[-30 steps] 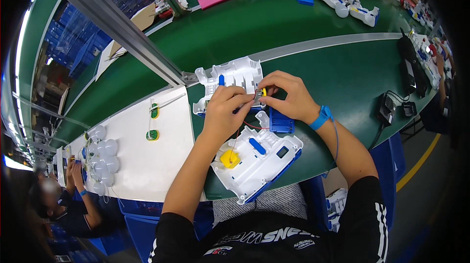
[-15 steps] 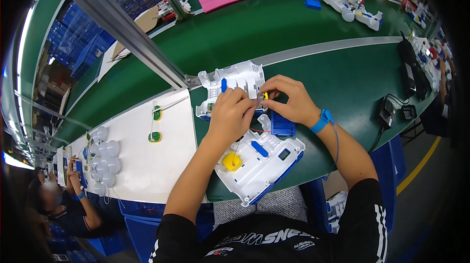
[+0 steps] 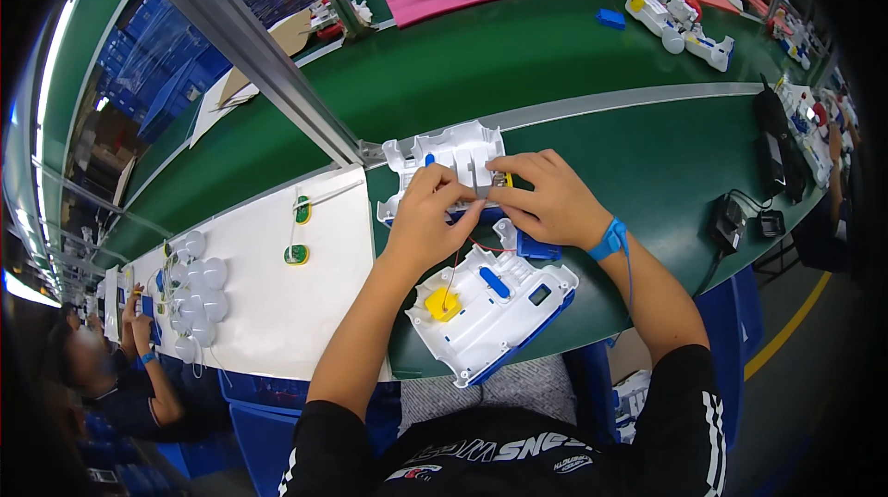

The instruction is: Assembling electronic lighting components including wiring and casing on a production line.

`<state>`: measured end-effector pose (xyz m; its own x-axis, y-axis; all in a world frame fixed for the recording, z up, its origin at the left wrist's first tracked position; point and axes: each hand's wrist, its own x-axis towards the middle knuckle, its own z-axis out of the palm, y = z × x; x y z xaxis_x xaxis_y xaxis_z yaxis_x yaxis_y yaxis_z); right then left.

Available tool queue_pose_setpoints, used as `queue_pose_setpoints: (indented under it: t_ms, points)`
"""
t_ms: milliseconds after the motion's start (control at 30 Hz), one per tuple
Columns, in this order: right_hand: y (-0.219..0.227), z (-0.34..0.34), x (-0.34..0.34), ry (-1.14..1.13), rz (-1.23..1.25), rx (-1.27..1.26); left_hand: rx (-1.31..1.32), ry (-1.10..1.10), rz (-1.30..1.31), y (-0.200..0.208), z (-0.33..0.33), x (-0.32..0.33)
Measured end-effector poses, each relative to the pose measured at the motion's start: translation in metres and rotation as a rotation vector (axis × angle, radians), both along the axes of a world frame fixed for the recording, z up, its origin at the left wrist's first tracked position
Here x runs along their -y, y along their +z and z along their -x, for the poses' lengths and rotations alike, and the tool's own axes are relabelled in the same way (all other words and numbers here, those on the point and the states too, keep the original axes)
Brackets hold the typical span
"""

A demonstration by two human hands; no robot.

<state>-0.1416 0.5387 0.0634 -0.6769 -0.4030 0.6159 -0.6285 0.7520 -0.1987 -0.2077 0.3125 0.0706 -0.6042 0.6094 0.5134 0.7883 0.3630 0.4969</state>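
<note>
1. The far white shell half (image 3: 462,142) lies with its ribbed inside upward on the green worktable (image 3: 647,164); I take it as landmark for all places.
2. The left hand (image 3: 430,218) is over the front edge of this shell half. Its thumb and index finger come close together in a pinching form, but I cannot tell what is between them.
3. The right hand (image 3: 555,198) is at the right end of the shell half. Its thumb and index finger curve on both sides of a small yellow-edged part (image 3: 503,180); whether they grip it or only guide it, I cannot tell.
4. This part is at the right end of the shell half; if it is fully seated is not clear.
5. Nearer to the person than the shell half lies the near shell half (image 3: 504,314), bearing a yellow block (image 3: 442,305). A blue box (image 3: 538,247) is just beyond its upper edge.
6. In my judgement, the step in hand is fitting the yellow-edged part.
7. The next move seems to call for steady, light finger pressure, without pulling the thin red wire (image 3: 487,246) in front of the shell half.
</note>
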Motion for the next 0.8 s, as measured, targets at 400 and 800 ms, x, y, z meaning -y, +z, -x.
queue_pose_setpoints:
  t_ms: [400,800]
  points:
    - [-0.007,0.002,0.001,0.000,-0.026,0.015,-0.042,0.096,0.179,0.008,-0.003,0.014]
    - [0.001,0.000,-0.014,-0.050,0.118,0.108,0.198,0.029,-0.028,-0.002,-0.005,0.006]
